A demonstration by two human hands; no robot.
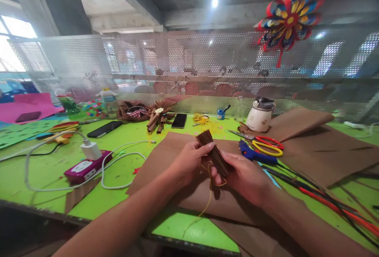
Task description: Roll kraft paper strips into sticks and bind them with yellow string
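A small stack of pleated brown paper is held tilted between my two hands, above the table. My left hand pinches its upper left end, thumb across the folds. The lower right end sits in the fingers of my right hand, with the thumb along its edge. A thin yellow string hangs from beneath the folds and trails down to the table. Under both hands lies a large sheet of brown paper. Some fingertips are hidden behind the folded stack.
To the right lie scissors, a blue glue gun and more brown paper. A cream jug stands behind them. On the left are a purple power strip, a white cable and a phone. A perforated screen borders the table.
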